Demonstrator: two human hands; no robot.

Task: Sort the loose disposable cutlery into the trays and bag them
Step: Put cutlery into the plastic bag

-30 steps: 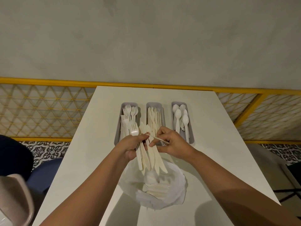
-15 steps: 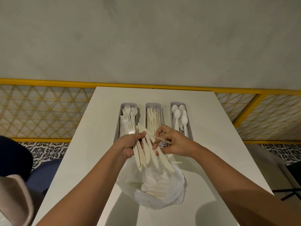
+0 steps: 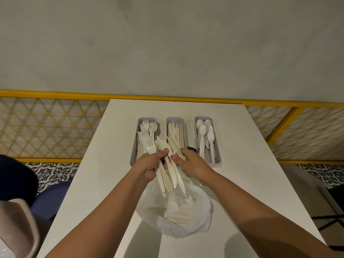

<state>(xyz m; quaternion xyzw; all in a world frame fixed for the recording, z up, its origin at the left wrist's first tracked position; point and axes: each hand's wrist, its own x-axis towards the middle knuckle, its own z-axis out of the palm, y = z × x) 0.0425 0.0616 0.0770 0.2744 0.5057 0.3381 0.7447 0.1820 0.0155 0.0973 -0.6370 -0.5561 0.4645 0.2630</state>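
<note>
While three grey trays stand side by side on the far half of the white table [image 3: 242, 138], both hands meet just in front of them at mid-frame. The left tray [image 3: 134, 151] holds forks [image 3: 148, 126], the middle tray [image 3: 175, 119] holds knives [image 3: 175, 132], and the right tray [image 3: 217, 155] holds spoons [image 3: 202, 131].

The left hand [image 3: 149, 164] grips a bundle of knives [image 3: 167, 179] with a whiter utensil [image 3: 151, 149] at its top; fork or spoon cannot be told. The bundle's lower ends hang over the open plastic bag [image 3: 197, 218], which lies on the table at lower centre with more pale cutlery inside. The right hand [image 3: 192, 164], thumb and fingers curled, pinches the bundle's fanned upper ends just beside the left thumb.

Hands and bundle cover the near ends of the left and middle trays. Behind the table runs a yellow railing [image 3: 55, 94] with lattice panels. A plain grey wall [image 3: 167, 43] rises above it, and patterned floor tiles [image 3: 52, 172] show below it. A blue seat [image 3: 50, 198] sits at lower left, and near it a pinkish rounded object [image 3: 16, 231] is cut off by the frame's corner.

A small purple thing [image 3: 192, 148] peeks out behind the right hand's knuckles; what it is cannot be told. The right hand's fingers hide how many pieces it pinches, and the bag's contents blur through the plastic.
</note>
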